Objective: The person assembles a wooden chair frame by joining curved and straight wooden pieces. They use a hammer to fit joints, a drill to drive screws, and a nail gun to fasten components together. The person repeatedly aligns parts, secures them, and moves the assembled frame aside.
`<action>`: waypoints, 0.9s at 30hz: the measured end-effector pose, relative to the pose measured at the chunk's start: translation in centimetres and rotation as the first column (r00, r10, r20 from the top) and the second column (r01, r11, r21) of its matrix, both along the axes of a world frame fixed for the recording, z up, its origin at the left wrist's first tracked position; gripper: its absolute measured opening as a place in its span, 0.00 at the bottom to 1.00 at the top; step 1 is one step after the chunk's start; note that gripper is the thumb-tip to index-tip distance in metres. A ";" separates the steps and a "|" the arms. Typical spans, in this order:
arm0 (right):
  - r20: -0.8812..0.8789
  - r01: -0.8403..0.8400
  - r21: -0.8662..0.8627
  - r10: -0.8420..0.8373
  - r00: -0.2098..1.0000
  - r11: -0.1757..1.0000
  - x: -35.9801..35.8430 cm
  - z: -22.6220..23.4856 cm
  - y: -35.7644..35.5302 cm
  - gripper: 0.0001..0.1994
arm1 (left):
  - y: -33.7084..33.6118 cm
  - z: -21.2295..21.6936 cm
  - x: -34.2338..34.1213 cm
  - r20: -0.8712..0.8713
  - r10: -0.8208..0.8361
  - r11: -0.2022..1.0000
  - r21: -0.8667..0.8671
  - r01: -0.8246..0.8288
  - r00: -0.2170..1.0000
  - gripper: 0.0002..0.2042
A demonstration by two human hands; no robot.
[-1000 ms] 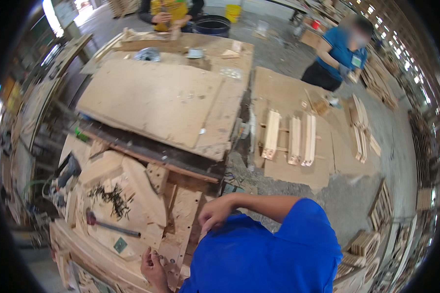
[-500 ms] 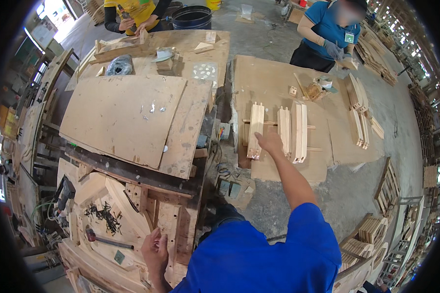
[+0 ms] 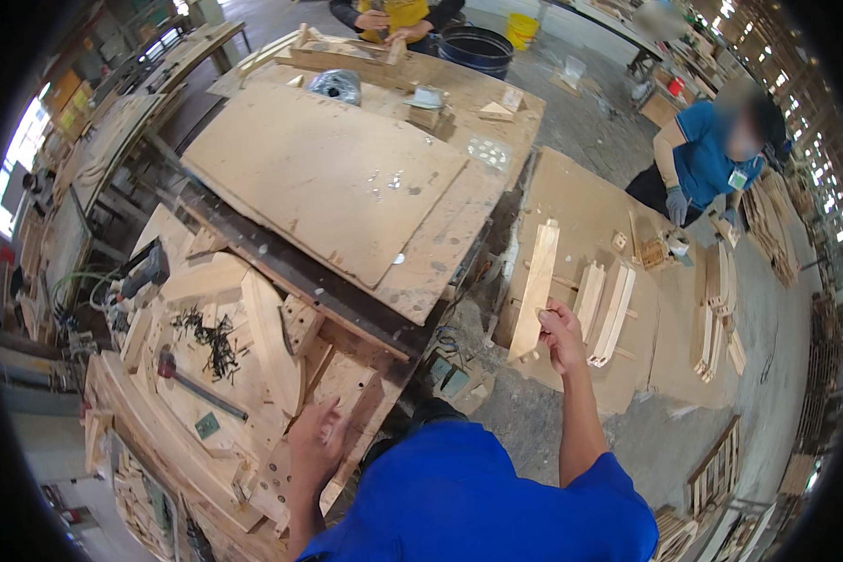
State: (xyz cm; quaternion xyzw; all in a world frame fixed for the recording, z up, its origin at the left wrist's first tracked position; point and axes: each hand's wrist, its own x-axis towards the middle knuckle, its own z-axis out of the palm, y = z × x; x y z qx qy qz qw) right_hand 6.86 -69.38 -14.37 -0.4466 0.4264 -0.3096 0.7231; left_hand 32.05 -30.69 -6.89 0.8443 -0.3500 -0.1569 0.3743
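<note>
One long, pale wooden bar with a narrow peg-like far end (image 3: 537, 286) is slanting over a flat tan sheet (image 3: 585, 386), and the right hand (image 3: 562, 339) of the person in the bright blue shirt (image 3: 482, 496) is gripping it toward its near end, thumb and fingers pinching its right edge. From where I'm standing, I can't tell whether its underside is touching the sheet. More pale wooden bars (image 3: 613, 314) are lying just to its right. Meanwhile the left hand (image 3: 316, 442) is hovering at the pale wooden work surface (image 3: 347, 384), its fingers loosely curling and, as far as I'm seeing, holding nothing. Farther left, thin black fastener-like pieces (image 3: 219, 348) are lying in a loose heap near a dark-handled mallet with a red head (image 3: 208, 393), and a small green square (image 3: 207, 426) is lying just below the handle. Beyond the sheet, a co-worker in a teal shirt (image 3: 707, 155) is wearing grey gloves.
</note>
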 end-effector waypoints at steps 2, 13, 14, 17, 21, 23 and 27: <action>0.042 -0.135 -0.093 0.139 0.989 0.986 1.4 5.4 1.4 0.21 | -2.1 2.7 0.7 0.133 -0.088 0.996 0.040 0.083 0.987 0.21; 0.051 -0.903 -0.005 0.902 0.428 0.429 16.7 18.8 10.9 0.33 | -3.7 14.6 4.8 0.784 -0.222 0.916 -0.036 0.399 0.580 0.28; 0.018 -0.937 0.032 0.938 0.347 0.347 18.3 19.0 11.8 0.33 | -2.2 13.8 5.6 0.714 -0.265 0.920 -0.014 0.391 0.649 0.26; 0.079 -0.956 0.124 0.958 0.275 0.264 22.6 18.6 15.9 0.29 | 3.5 12.5 6.8 0.541 -0.201 0.956 -0.076 0.285 0.817 0.24; 0.207 -0.998 0.056 0.978 0.039 0.028 27.8 14.8 19.6 0.16 | 10.1 9.7 7.0 0.152 0.196 0.938 -0.317 -0.140 0.969 0.29; 0.089 -0.980 -0.171 0.992 0.086 0.101 29.9 13.7 26.2 0.15 | 13.4 7.8 7.4 -0.120 0.344 0.839 -0.406 -0.362 0.931 0.30; -0.057 -0.873 -0.484 0.993 0.105 0.064 32.2 10.4 33.5 0.25 | 16.2 4.9 7.2 -0.491 0.354 0.559 -0.571 -0.601 0.796 0.31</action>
